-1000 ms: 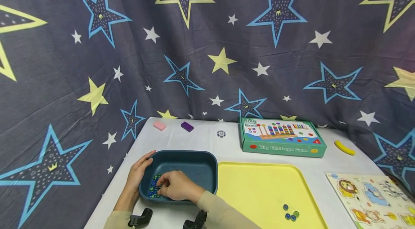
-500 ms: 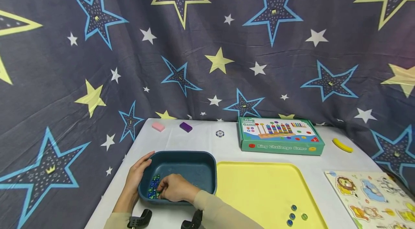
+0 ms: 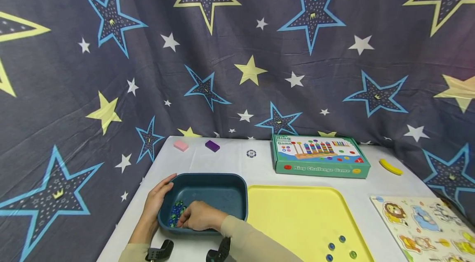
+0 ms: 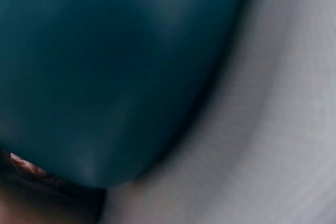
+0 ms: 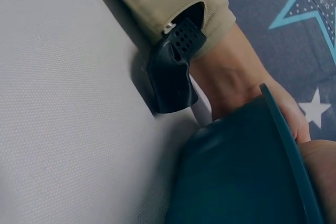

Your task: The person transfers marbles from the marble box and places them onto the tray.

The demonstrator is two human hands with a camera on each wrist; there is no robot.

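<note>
Inside a dark teal basin (image 3: 222, 191), a cluster of blue and green glass marbles (image 3: 176, 211) lies in the left end. My right hand (image 3: 203, 215) reaches over the near rim with its fingers bent down at the marbles; its fingertips are hidden, so a marble between them cannot be made out. Along the basin's outer left side rests my left hand (image 3: 156, 201), fingers extended by the rim. The left wrist view holds mostly the basin's blurred outer wall (image 4: 121, 77). In the right wrist view, the left hand (image 5: 289, 111) shows behind the basin's rim.
A yellow tray (image 3: 289, 208) beside the basin carries several loose marbles (image 3: 331, 246). Behind stand a green game box (image 3: 320, 169), a poker chip (image 3: 251, 153), purple (image 3: 212, 146) and pink (image 3: 181, 145) blocks. A yellow curved piece (image 3: 390, 167) and animal puzzle board (image 3: 419, 225) lie right.
The marbles on the yellow tray have rolled and spread apart. My right hand has shifted slightly among the marbles in the basin. The left hand keeps its place.
</note>
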